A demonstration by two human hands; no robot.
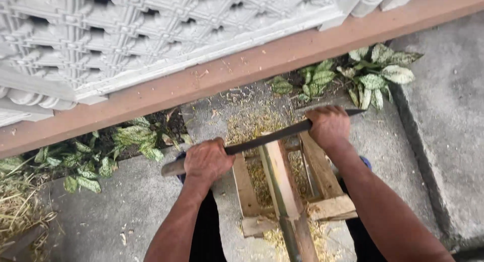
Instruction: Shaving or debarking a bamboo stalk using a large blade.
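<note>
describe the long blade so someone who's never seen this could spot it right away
Start at the small wooden frame on the concrete ground below the white carved wall. A split bamboo pole rests on it, and the long blade lies across the pole's top. It is the only dark, thin metal strip, gripped by the left hand and right hand.

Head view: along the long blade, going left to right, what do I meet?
Left hand gripping the handle end, split bamboo piece under the long blade, wooden frame's right rail, right hand near the blade tip.
</note>
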